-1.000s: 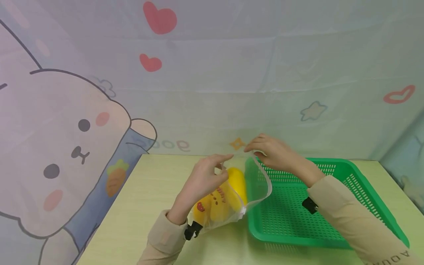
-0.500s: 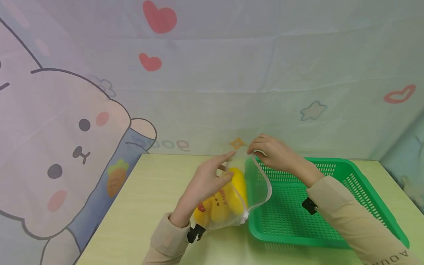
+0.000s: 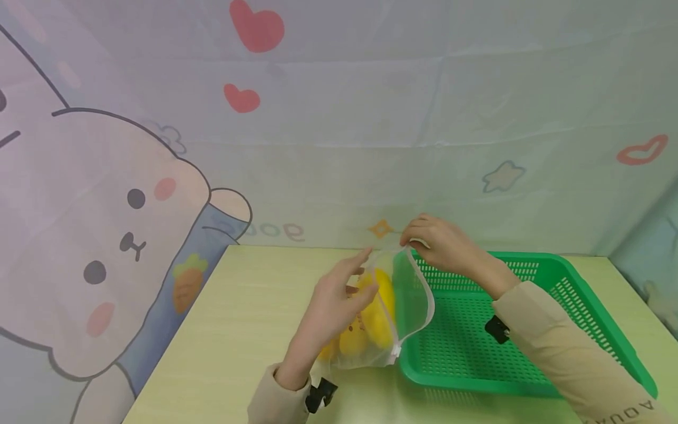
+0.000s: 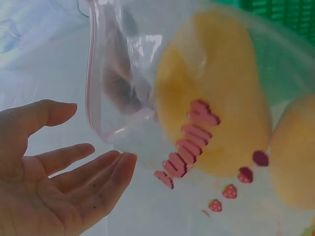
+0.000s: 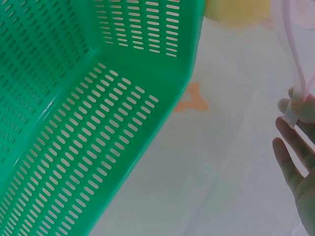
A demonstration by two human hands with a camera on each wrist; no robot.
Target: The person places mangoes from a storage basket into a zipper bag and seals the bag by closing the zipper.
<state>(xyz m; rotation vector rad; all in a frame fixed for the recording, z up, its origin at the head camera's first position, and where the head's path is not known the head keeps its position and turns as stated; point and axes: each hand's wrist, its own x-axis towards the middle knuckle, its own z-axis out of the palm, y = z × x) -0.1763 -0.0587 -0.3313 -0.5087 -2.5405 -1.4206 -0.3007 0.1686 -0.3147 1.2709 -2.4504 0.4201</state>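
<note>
A clear zip bag with a white slider stands with its mouth spread. Inside it lie several yellow, mango-shaped fruits; pink lettering and strawberry prints mark the bag's side. My right hand pinches the far corner of the mouth between thumb and finger, its other fingers loosely bent in the right wrist view. My left hand is beside the near left edge of the mouth, thumb and fingers apart. In the left wrist view, its fingertips come right up to the bag's lower corner and hold nothing.
A green slotted basket sits right of the bag, partly under my right forearm and seen through the clear plastic. Behind the pale wooden table hangs a printed cloth with hearts and a bunny.
My left hand has let go of the bag's edge, its thumb and fingers spreading, and has shifted slightly right and down. The right hand keeps its pinch, moving a little right.
</note>
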